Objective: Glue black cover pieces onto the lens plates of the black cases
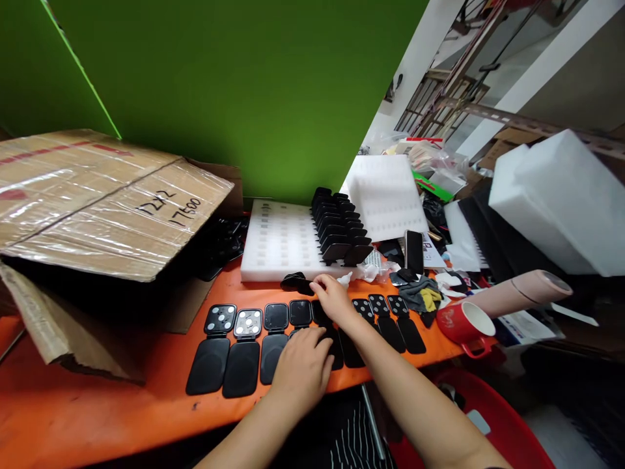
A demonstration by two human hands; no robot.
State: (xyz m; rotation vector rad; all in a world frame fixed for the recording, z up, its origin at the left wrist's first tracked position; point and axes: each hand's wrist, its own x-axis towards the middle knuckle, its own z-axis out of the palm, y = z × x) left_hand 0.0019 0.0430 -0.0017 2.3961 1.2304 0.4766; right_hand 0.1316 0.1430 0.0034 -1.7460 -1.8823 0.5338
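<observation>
Two rows of flat black folding pads lie across the table: small squares, some with several white dots, such as this dotted square (220, 319), hinged to larger rounded black panels (241, 369). My left hand (303, 361) rests over the middle panels, its fingers loosely spread, covering part of them. Farther forward, my right hand (333, 298) has thumb and fingers closed at the edge of a small black piece (305, 287), beside a little heap of dark pieces (291, 280). My right forearm hides some pads on the right.
Behind the pads, a white foam tray (278, 244) holds a row of upright black pads (340, 225). An open cardboard box (112, 202) stands at left. To the right are a phone-like device (414, 253), a grey-and-yellow cloth (420, 296), a red mug (459, 324) and a pink bottle (520, 293).
</observation>
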